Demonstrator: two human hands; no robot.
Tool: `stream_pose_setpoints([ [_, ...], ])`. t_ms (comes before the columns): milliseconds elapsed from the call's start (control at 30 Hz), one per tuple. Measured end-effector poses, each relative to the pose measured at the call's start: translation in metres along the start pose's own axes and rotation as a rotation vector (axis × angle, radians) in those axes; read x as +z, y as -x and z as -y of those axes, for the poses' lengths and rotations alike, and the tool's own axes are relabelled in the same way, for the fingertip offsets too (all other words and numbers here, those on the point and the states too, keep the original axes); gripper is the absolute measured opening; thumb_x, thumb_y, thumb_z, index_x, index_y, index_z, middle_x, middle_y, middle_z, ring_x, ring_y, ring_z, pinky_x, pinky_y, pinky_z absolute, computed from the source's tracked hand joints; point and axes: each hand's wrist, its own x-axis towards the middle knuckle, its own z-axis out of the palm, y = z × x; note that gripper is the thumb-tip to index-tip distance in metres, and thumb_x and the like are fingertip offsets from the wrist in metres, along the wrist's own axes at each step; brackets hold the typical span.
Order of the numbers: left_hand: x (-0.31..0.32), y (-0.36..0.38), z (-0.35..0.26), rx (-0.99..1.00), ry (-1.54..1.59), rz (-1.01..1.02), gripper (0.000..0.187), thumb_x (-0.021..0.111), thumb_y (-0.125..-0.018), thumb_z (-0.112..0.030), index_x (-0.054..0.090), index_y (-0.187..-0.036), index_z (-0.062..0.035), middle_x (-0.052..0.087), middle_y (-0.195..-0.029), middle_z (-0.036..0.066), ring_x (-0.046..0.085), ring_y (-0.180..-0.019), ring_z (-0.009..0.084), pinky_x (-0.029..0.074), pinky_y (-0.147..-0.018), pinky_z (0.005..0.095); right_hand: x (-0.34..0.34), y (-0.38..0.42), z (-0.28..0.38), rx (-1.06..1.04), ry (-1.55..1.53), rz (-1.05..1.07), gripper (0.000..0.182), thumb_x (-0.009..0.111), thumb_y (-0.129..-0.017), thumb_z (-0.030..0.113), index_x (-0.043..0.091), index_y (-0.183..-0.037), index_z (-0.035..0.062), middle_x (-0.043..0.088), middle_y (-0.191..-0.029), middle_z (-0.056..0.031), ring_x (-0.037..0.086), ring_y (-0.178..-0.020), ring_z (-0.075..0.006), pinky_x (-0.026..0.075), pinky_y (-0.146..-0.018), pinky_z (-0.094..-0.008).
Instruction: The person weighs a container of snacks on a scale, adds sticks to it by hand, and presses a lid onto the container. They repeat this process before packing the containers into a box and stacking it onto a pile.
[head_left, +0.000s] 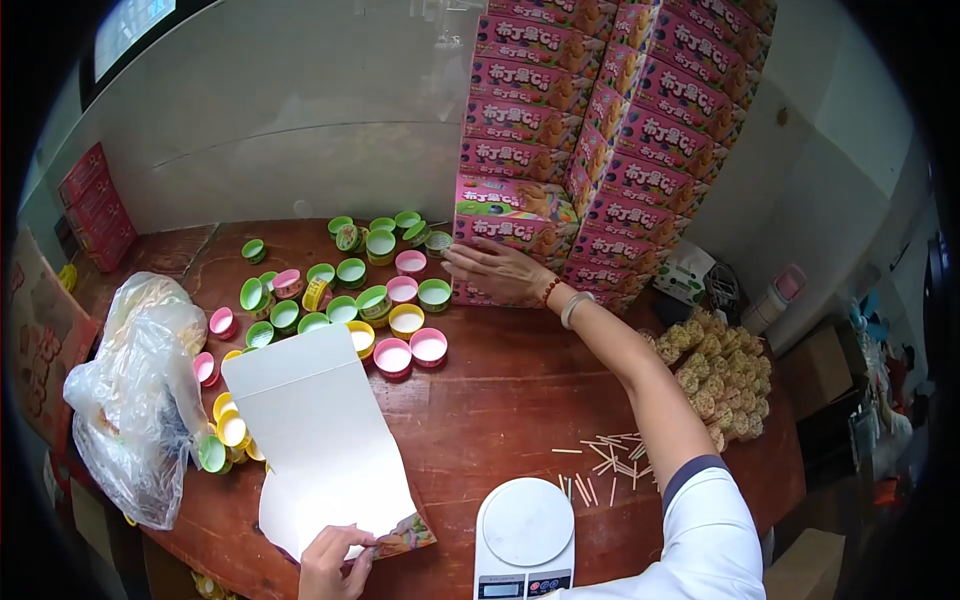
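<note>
My left hand (335, 563) pinches the near edge of an unfolded cardboard carton (330, 440), its plain white inside facing up and a printed strip at its lower right corner. Stretched far forward, my right hand (500, 272) lies with fingers extended against the front of a pink printed box (510, 236) low in the left stack. A red beaded bracelet and a pale bangle are on that wrist. Small green, pink and yellow cups (392, 355) stand and lie about beyond the carton, a few partly hidden by its flap.
Tall stacks of pink boxes (660, 140) rise at the back right. A white kitchen scale (525, 525) sits at the front, with small sticks (610, 460) scattered beside it. Wafer-like pieces (725, 375) are heaped at right; a filled plastic bag (140, 390) is at left.
</note>
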Motion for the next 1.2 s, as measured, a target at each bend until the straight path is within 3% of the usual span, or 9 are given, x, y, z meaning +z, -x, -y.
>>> stream_pose_setpoints([
  [200,0.012,-0.045,-0.052,0.369,-0.111,-0.006,0.026,0.071,-0.069,0.011,0.066,-0.093,0.0014,0.069,-0.085,0.014,0.07,-0.08,0.0299,0.056,-0.073,0.0368,-0.041,0.021,-0.007,0.086,-0.204,0.137,0.064,0.05,-0.098,0.024,0.031,-0.158,0.013,0.034,-0.163,-0.0047,0.029,-0.152,-0.0195,0.025,-0.126,-0.0406],
  [267,0.035,-0.059,-0.05,0.295,0.059,0.031,0.017,0.073,-0.082,0.005,0.068,-0.098,-0.0006,0.07,-0.09,0.013,0.074,-0.084,0.0273,0.06,-0.072,0.0372,-0.033,0.038,0.011,0.209,-0.147,-0.02,0.065,0.052,-0.097,0.021,0.031,-0.158,0.0113,0.035,-0.163,-0.0073,0.033,-0.15,-0.0223,0.028,-0.125,-0.0433],
  [400,0.11,-0.106,-0.081,0.372,0.15,0.166,0.02,0.072,-0.083,0.008,0.062,-0.099,-0.0016,0.067,-0.093,0.01,0.074,-0.076,0.0227,0.061,-0.062,0.0317,-0.119,0.126,0.033,0.735,-0.382,-0.162,0.053,0.06,-0.095,0.008,0.046,-0.146,0.0042,0.042,-0.151,-0.0184,0.038,-0.145,-0.0341,0.031,-0.123,-0.0483],
  [600,0.237,-0.141,-0.047,0.493,-0.24,0.448,0.011,0.063,-0.096,-0.01,0.057,-0.104,-0.0053,0.065,-0.1,0.013,0.069,-0.077,0.0389,0.058,-0.063,0.0466,-0.288,0.275,0.131,1.666,-0.306,-0.119,0.067,0.075,-0.089,0.014,0.042,-0.146,0.0014,0.044,-0.143,-0.0168,0.038,-0.14,-0.0308,0.035,-0.117,-0.0457],
  [733,0.234,-0.137,-0.047,0.489,-0.136,0.403,0.024,0.064,-0.094,-0.008,0.058,-0.116,-0.0029,0.065,-0.106,0.017,0.068,-0.091,0.0401,0.057,-0.076,0.0472,-0.337,0.329,0.217,1.943,-0.183,-0.073,0.075,0.072,-0.088,0.008,0.033,-0.151,-0.0033,0.04,-0.15,-0.0243,0.04,-0.139,-0.0383,0.031,-0.118,-0.0468],
  [833,0.172,-0.134,-0.054,0.464,0.042,0.063,0.025,0.069,-0.09,-0.004,0.063,-0.114,-0.0013,0.066,-0.107,0.016,0.067,-0.095,0.0375,0.056,-0.083,0.0437,-0.311,0.38,0.254,1.925,-0.583,-0.289,0.085,0.069,-0.081,-0.004,0.028,-0.155,-0.0007,0.035,-0.158,-0.0211,0.033,-0.148,-0.0349,0.028,-0.122,-0.0434],
  [933,0.133,-0.155,0.014,0.278,0.067,-0.392,0.027,0.067,-0.088,0.002,0.063,-0.115,0.0006,0.066,-0.106,0.017,0.067,-0.092,0.0334,0.056,-0.082,0.0425,-0.297,0.38,0.255,1.911,-0.512,-0.137,0.08,0.071,-0.084,-0.003,0.031,-0.153,0.0014,0.038,-0.156,-0.0184,0.038,-0.145,-0.0332,0.03,-0.121,-0.0425],
  [1133,0.164,-0.206,0.152,0.041,-0.31,-0.374,0.075,0.082,-0.083,-0.021,0.045,-0.143,0.0032,0.053,-0.131,0.028,0.055,-0.117,0.0441,0.046,-0.1,0.0497,-0.328,0.339,0.238,2.14,-0.543,-0.61,0.064,0.077,-0.086,0.0,0.045,-0.142,0.004,0.051,-0.142,-0.0144,0.051,-0.129,-0.0253,0.044,-0.111,-0.0405],
  [1200,0.177,-0.214,0.153,0.026,-0.343,-0.406,0.085,0.084,-0.081,-0.029,0.042,-0.146,0.0055,0.054,-0.133,0.027,0.051,-0.122,0.0445,0.043,-0.103,0.0513,-0.36,0.288,0.225,2.022,-0.52,-0.492,0.063,0.077,-0.086,0.001,0.045,-0.14,0.0021,0.052,-0.138,-0.0134,0.052,-0.125,-0.0239,0.043,-0.11,-0.0398],
])
